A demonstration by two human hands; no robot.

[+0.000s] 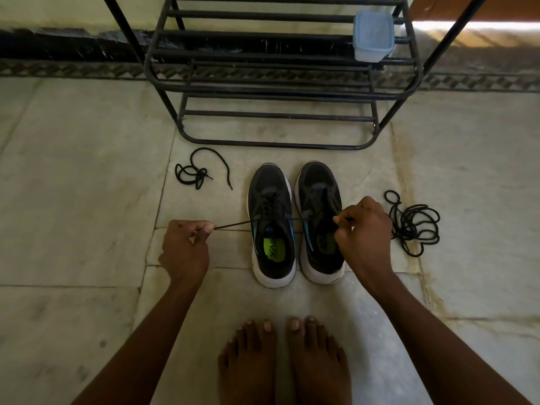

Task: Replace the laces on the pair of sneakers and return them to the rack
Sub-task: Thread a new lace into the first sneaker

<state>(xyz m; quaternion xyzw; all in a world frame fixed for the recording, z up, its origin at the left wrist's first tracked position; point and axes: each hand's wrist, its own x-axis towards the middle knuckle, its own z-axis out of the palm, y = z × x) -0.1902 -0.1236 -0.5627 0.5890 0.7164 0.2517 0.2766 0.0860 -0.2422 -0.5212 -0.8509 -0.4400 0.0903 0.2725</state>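
Two black sneakers with white soles stand side by side on the floor, toes toward the rack. The left sneaker [270,223] is laced with a black lace [233,225] whose two ends stretch sideways. My left hand [185,247] pinches the left end. My right hand [363,232] pinches the right end above the right sneaker [317,200], which shows no lacing. A loose black lace [194,172] lies left of the shoes. A tangled pile of black lace [415,226] lies on the floor to the right.
A black metal shoe rack [277,92] stands just beyond the sneakers against the wall, with a pale blue plastic box [372,36] on an upper shelf. My bare feet [285,361] stand behind the shoes on the stone tile floor.
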